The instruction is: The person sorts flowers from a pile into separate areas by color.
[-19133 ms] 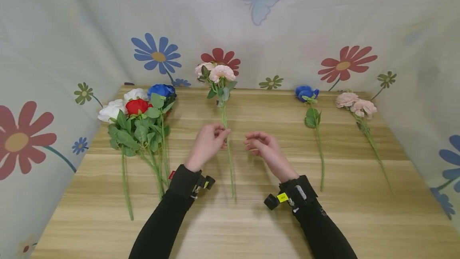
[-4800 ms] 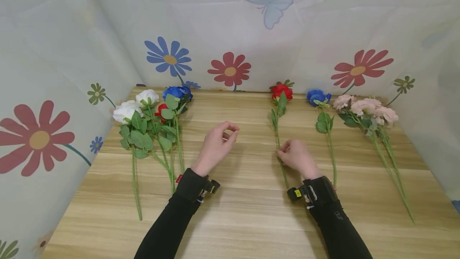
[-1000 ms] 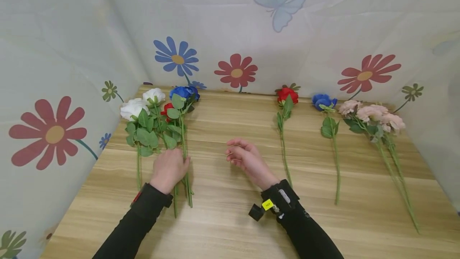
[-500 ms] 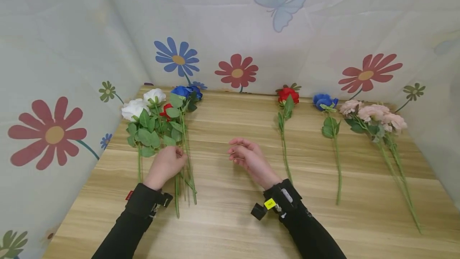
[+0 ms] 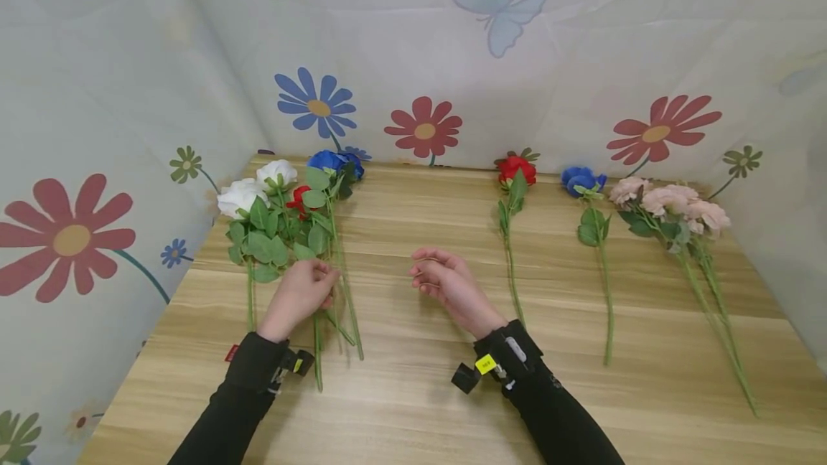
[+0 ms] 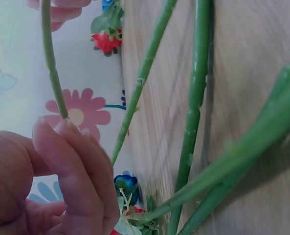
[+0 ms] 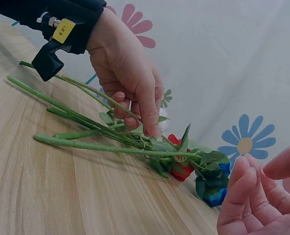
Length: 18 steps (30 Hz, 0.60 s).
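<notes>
My left hand [image 5: 297, 294] is over the flower bunch on the left of the table, thumb and fingers pinching a thin green stem [image 6: 52, 68]. I cannot tell which bloom that stem carries, since leaves cover its upper part. Around it lie white roses [image 5: 240, 196], a red rose [image 5: 298, 201] and blue roses [image 5: 328, 161], their leaves overlapping. Other stems [image 7: 96, 144] run beneath and beside the hand in the right wrist view. My right hand [image 5: 455, 294] hovers near the table's middle, fingers loosely curved and holding nothing.
Right of my right hand a single red rose [image 5: 517, 171] lies lengthwise on the wooden table [image 5: 413, 393]. Beyond it are a blue rose [image 5: 583, 181] and several pink flowers [image 5: 672, 201] with crossing stems. A flower-printed cloth [image 5: 388, 27] hangs behind the table.
Pink flowers and a red rose have joined the right side since the oldest frames. My left hand went to the left bunch; lately it rose slightly while a nearby stem end shifted right.
</notes>
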{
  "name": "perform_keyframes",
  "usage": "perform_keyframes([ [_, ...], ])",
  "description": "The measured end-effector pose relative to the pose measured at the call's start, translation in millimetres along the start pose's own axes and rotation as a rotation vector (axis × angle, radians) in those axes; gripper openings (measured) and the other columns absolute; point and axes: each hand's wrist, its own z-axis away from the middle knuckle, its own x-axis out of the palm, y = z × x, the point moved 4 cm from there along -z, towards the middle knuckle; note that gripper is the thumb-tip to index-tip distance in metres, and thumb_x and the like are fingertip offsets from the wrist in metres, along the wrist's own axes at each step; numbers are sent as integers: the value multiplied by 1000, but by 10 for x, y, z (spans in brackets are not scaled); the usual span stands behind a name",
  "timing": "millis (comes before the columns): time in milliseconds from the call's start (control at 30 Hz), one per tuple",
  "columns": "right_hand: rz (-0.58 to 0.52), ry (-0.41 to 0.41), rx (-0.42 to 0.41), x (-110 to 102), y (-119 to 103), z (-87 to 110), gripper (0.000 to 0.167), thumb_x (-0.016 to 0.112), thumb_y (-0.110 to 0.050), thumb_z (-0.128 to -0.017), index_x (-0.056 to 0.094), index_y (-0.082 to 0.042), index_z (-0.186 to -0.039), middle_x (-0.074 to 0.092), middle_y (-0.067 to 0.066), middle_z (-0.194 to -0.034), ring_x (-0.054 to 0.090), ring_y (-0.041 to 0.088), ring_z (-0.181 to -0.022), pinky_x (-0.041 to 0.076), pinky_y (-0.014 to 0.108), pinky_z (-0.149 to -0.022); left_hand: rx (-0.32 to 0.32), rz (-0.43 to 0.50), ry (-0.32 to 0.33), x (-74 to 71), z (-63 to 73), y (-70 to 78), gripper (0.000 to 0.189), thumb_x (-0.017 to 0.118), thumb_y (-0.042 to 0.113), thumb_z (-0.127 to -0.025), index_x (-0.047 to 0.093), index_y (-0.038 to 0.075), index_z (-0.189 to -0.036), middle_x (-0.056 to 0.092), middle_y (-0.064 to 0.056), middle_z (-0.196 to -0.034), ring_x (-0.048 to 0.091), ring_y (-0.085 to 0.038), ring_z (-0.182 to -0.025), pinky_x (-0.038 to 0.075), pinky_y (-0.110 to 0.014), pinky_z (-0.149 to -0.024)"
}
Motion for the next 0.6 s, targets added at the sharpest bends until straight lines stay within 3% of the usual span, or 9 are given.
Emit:
perform_keyframes([
  [233,5,-7,-4,-14,10,-6,25,50,-10,-103,53,2,-125,64,-4,-90,63,9,-79,50,17,-69,54,-40,71,-7,27,24,26,56,23,-103,60,-3,-109,67,-7,-66,67,-22,-57,44,-27,-54],
  [433,2,-7,-3,-13,5,-8,27,50,-10,-103,52,4,-126,64,-4,-90,63,9,-78,50,17,-69,71,-20,128,-22,46,39,26,56,23,-104,59,-2,-109,72,-18,-80,68,-25,-58,48,-27,-53],
  [600,3,-5,0,-15,3,-7,26,50,-10,-103,52,3,-125,64,-4,-89,63,9,-78,50,17,-69,88,6,168,-50,60,63,25,56,21,-104,57,-3,-111,71,-23,-87,65,-17,-54,51,-27,-50],
])
